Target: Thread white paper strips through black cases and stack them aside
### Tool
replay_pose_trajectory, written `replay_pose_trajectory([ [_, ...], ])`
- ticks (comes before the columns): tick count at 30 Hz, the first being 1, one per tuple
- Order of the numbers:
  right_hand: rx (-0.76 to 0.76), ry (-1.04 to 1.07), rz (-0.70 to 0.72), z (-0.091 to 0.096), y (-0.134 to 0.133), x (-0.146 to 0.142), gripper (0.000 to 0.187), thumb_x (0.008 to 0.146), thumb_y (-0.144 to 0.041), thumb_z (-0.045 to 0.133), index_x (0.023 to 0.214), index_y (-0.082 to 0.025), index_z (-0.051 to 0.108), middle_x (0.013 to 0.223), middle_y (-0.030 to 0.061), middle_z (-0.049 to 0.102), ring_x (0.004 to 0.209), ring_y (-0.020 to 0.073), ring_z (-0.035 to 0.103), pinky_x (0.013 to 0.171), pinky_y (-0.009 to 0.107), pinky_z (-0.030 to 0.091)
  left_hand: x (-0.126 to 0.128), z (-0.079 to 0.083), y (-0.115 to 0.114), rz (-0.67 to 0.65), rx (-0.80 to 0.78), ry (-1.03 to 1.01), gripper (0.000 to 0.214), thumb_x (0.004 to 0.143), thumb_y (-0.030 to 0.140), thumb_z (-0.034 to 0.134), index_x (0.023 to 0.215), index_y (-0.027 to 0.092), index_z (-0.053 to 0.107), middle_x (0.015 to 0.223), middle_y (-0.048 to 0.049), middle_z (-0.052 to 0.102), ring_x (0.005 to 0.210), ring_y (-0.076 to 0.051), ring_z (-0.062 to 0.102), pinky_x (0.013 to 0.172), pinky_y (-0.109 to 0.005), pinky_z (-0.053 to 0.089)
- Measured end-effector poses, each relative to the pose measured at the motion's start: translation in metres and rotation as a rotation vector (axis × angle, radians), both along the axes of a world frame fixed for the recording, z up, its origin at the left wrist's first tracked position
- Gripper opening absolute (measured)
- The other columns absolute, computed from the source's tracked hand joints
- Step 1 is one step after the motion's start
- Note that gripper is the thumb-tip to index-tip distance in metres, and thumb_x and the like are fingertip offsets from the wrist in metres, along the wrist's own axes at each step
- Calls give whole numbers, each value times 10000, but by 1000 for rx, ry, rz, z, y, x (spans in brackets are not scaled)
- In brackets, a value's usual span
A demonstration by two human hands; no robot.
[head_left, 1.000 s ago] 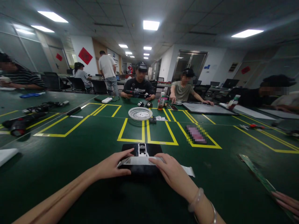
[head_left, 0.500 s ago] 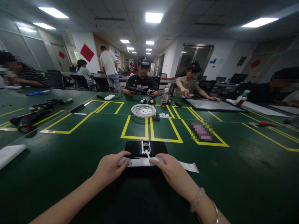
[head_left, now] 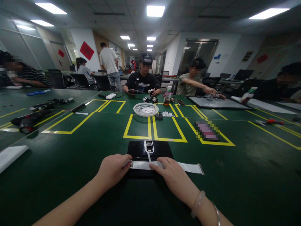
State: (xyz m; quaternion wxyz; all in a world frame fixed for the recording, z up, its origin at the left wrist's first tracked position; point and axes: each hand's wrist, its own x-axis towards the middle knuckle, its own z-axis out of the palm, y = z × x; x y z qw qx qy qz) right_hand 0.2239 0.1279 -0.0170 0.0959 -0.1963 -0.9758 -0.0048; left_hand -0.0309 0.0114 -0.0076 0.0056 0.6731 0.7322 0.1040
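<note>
Below a grey office ceiling (head_left: 199,22) in the upper frame, the green table (head_left: 235,188) fills the lower part, yellow tape (head_left: 170,139) crossing its middle. At lower centre lies a black panel (head_left: 162,149), far edge near the tape, green surface stretching past both sides. Over it, the left hand (head_left: 113,169) and right hand (head_left: 176,175) grip a white ribbon cable (head_left: 141,165) that overhangs the panel's right edge.

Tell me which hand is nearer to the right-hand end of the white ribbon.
Right. The right hand is on the white ribbon, a little left of that end; the left hand is farther off, at the ribbon's left part.
</note>
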Motion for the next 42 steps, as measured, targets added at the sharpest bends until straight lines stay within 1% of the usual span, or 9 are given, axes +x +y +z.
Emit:
replay_pose_trajectory([
  [4, -1, -3, -35, 1, -4, -2, 611, 859, -6, 517, 1368, -345, 515, 1278, 101, 567, 1177, 277, 545, 1016, 526, 444, 2, 2, 0, -29, -52, 17, 170, 928, 278, 524, 1002, 241, 672, 900, -23, 692, 790, -190, 638, 673, -288, 476],
  [9, -46, 5, -51, 5, -4, -4, 553, 881, -64, 498, 1355, -345, 534, 1361, 93, 535, 1330, 301, 438, 1104, 600, 322, 5, 4, 0, -21, -17, 32, 160, 911, 264, 534, 972, 232, 679, 892, -39, 667, 777, -209, 617, 631, -297, 472],
  [12, -84, 17, -53, 5, -3, -4, 523, 890, -90, 495, 1343, -346, 546, 1381, 84, 525, 1351, 299, 420, 1106, 604, 322, 5, 2, -1, -59, 70, 73, 162, 893, 239, 547, 969, 218, 690, 988, -61, 647, 841, -225, 607, 655, -321, 495],
  [16, -91, 35, -52, 1, -4, -4, 527, 885, -79, 490, 1343, -334, 547, 1395, 98, 515, 1338, 298, 440, 1101, 598, 334, 7, -3, -4, -136, 266, 108, 193, 894, 218, 557, 1032, 212, 692, 1184, -92, 619, 1072, -280, 573, 895, -440, 490],
  [22, -33, 79, -26, -2, -6, -5, 546, 876, -30, 471, 1341, -307, 544, 1395, 120, 514, 1332, 288, 446, 1109, 586, 324, 33, -5, -11, -360, 427, 116, 219, 940, 201, 497, 1096, 201, 651, 1147, -84, 658, 1026, -247, 606, 931, -429, 484],
  [25, -11, 107, -8, 1, -5, -4, 574, 873, -25, 458, 1365, -314, 514, 1422, 101, 493, 1338, 274, 435, 1118, 587, 309, 47, -4, -11, -419, 361, 123, 257, 917, 186, 512, 1144, 187, 631, 1197, -89, 650, 1072, -251, 602, 962, -424, 486],
  [29, 14, 221, -36, 9, -1, 0, 561, 883, -55, 440, 1398, -275, 477, 1413, 100, 501, 1319, 257, 448, 1130, 577, 297, 56, -1, -3, -333, 173, 101, 354, 861, 214, 588, 1213, 186, 611, 1296, -105, 609, 1164, -280, 575, 996, -435, 485],
  [36, 32, 382, -116, 17, 11, 12, 482, 952, -168, 396, 1426, -247, 434, 1367, 88, 541, 1277, 235, 485, 1141, 537, 297, 69, 3, 34, -302, 59, 120, 660, 747, 461, 777, 1287, 157, 552, 1444, -184, 462, 1308, -356, 448, 1085, -502, 383],
  [42, 57, 415, -143, 19, 17, 17, 442, 974, -240, 403, 1414, -245, 446, 1337, 86, 566, 1241, 249, 514, 1112, 535, 335, 71, -2, 64, -338, 7, 119, 748, 679, 641, 772, 1221, 171, 562, 1292, -159, 572, 1222, -343, 514, 1092, -502, 345],
])
